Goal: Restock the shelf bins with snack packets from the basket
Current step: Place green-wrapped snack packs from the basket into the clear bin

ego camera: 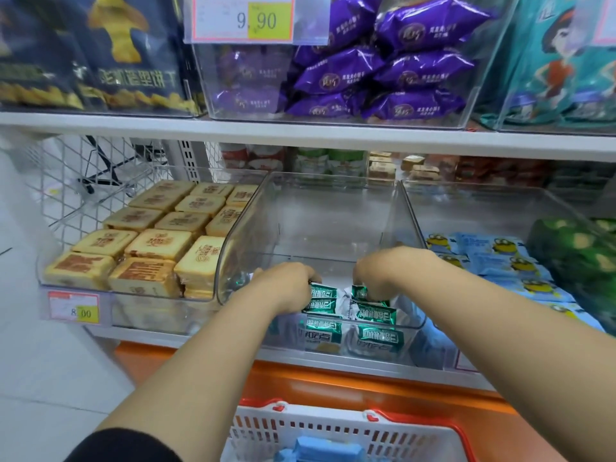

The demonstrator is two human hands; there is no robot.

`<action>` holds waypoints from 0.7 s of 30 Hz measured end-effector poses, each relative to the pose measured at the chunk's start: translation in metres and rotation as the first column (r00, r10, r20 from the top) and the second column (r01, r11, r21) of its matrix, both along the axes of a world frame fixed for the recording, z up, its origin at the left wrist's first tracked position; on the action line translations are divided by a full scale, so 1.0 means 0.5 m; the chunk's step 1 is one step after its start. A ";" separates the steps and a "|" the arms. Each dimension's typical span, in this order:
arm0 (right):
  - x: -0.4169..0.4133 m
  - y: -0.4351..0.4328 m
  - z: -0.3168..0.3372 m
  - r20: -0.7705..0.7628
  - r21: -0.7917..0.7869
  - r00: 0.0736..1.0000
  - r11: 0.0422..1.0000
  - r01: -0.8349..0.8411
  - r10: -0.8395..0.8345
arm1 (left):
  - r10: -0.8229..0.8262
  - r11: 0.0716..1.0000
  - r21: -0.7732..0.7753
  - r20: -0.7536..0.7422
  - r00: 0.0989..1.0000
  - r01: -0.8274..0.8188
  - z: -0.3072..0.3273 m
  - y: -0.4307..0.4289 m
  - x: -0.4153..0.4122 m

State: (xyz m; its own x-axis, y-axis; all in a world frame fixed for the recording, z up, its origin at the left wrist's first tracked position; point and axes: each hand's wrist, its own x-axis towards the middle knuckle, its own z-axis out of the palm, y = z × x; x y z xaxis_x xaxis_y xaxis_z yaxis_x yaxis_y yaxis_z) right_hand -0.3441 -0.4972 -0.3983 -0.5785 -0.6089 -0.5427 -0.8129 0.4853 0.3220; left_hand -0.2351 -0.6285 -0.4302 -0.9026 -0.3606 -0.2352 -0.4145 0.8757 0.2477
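Both my hands reach into the clear middle shelf bin (320,208), which is bare at the back. Several green-and-silver snack packets (378,338) lie in its front part. My left hand (285,283) has its fingers curled over a green packet (321,293) at the pile's left. My right hand (380,273) pinches another green packet (360,291) at the pile's right. Below, at the frame's bottom, the white basket with a red rim (333,431) holds a blue packet (320,450).
Left bin holds square biscuit packs (150,245) behind a price tag (75,308). Right bin holds blue cartoon packets (500,258) and a green bag (573,251). The upper shelf carries purple packets (383,61) in a clear bin. An orange ledge (333,385) runs below.
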 end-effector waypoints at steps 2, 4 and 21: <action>0.004 0.004 0.008 0.002 -0.079 1.000 0.997 -0.001 0.001 | 0.002 1.000 0.024 -0.007 1.000 -0.002 -0.003 -0.001 0.002; 0.007 0.007 0.016 0.036 -0.141 0.999 0.990 -0.010 0.015 | 0.009 0.999 0.052 -0.015 1.000 -0.008 -0.005 -0.003 0.003; 0.010 0.011 -0.022 0.082 -0.195 0.996 0.980 0.046 -0.031 | -0.066 0.997 -0.040 0.063 0.996 0.068 0.023 -0.031 0.018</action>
